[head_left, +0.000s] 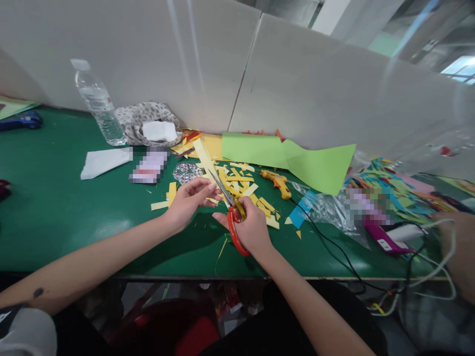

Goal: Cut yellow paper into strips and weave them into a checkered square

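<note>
My left hand [191,201] pinches the lower end of a pale yellow paper strip [203,155] that points up and away from me. My right hand [255,228] grips scissors [237,236] with red handles, their blades lying against the strip near my left fingertips. A darker yellow piece [242,209] shows by the right fingers; whether they hold it I cannot tell. Just beyond both hands, many cut yellow paper pieces [265,205] are strewn over the green table [163,254]. A round, glittering patch of sequins [187,172] lies beyond my left hand.
A yellow glue gun [276,183] trails a black cord. Behind it is a green sheet [260,152]. Leftward stand a water bottle [97,106] and spotted pouch [141,118], near a tissue [106,163]. Another person's arm [458,252], coloured scraps [386,185] and cables are at right.
</note>
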The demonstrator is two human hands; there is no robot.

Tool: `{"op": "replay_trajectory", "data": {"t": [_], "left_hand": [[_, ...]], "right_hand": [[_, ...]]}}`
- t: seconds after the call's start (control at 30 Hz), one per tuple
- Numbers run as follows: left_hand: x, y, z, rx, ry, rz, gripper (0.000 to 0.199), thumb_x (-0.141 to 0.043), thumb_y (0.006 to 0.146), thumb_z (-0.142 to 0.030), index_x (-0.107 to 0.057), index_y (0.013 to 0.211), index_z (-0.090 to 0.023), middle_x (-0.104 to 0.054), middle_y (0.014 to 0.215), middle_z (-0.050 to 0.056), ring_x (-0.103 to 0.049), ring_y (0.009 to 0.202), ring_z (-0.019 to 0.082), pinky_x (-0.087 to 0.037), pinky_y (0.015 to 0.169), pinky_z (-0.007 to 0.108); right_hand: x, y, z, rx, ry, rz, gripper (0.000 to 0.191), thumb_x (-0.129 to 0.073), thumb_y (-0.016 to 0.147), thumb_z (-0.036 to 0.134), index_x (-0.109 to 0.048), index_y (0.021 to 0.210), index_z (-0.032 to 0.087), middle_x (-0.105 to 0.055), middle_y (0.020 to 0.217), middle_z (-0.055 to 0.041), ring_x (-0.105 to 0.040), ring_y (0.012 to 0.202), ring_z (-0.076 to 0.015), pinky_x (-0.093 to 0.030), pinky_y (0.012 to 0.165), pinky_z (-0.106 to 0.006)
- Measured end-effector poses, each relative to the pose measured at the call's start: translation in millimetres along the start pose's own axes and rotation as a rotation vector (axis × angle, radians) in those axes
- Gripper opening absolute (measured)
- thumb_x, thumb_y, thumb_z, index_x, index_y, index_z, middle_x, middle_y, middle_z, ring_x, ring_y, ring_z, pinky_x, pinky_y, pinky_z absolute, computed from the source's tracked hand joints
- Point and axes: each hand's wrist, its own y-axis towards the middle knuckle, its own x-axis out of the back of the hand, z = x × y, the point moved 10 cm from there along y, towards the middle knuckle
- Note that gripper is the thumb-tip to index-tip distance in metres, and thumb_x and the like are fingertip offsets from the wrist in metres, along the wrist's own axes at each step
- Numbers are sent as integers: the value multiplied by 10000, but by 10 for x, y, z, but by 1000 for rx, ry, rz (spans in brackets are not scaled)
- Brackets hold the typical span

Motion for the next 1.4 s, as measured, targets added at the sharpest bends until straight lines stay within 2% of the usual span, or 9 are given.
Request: {"op": "replay_trajectory", "data": {"t": [0.57, 0.77, 0.9, 1.07, 1.4], "left_hand": [[13, -6, -10, 8, -16, -8, 172, -689, 726, -314, -610, 769, -167, -669, 745, 11, -627, 661, 105, -515, 590, 206], [75, 18, -167, -77, -54, -48, 175, -722, 691, -262, -609, 792, -174, -591, 743, -19, -600, 717, 95, -531, 639, 193], [144, 48, -237, -117, -82, -86, 165, -737, 670, -250, -612, 735, -165, -558, 719, -34, -555, 658, 66, -532, 641, 180], [195, 57, -217, -97, -40, -122, 169, -745, 658, -248, -606, 654, -152, -545, 638, -46, -518, 575, 46, -502, 591, 155], [139, 66, -146, -24, -25, -91, 134, -749, 642, -224, -634, 651, -154, -589, 622, -34, -528, 544, 51, -487, 571, 173]], "right_hand": [[54, -7, 11, -3, 32, -35, 451, -665, 583, 582, -386, 625, 231, -387, 462, 81, -329, 438, -93, -303, 432, -218], [43, -17, -1, -7, 29, -20, 467, -670, 577, 595, -386, 638, 229, -389, 456, 83, -322, 432, -90, -295, 432, -217], [25, -23, -16, 1, -6, -10, 464, -667, 586, 595, -388, 648, 230, -392, 450, 83, -328, 430, -93, -300, 443, -217], [30, -22, 7, 31, -55, -15, 466, -641, 601, 616, -382, 652, 232, -408, 453, 79, -357, 423, -97, -300, 441, -218], [36, -17, 52, 54, -115, -13, 451, -598, 621, 643, -415, 663, 233, -407, 439, 77, -371, 406, -104, -289, 431, -220]]}}
